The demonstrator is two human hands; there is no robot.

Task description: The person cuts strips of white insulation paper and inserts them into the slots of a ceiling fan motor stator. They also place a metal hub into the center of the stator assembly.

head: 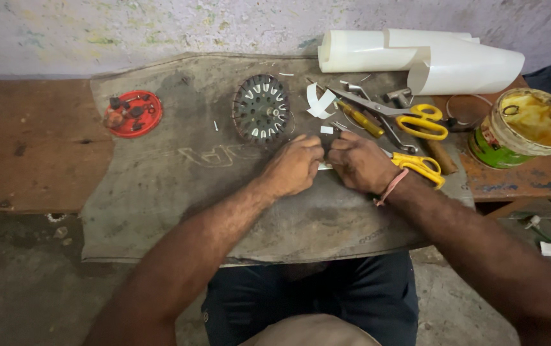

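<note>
Both hands close together at mat centre: left hand point(296, 165) and right hand point(358, 160) pinch small white paper strip point(324, 166) between fingertips, low over grey mat point(179, 192) for steadiness. Slotted metal stator point(261, 107) just beyond; yellow scissors point(420, 165) beside right hand, within reach.

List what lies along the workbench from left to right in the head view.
Red lid with small parts → round slotted metal disc → left hand → right hand → yellow-handled scissors → green tin with yellowish contents.
</note>
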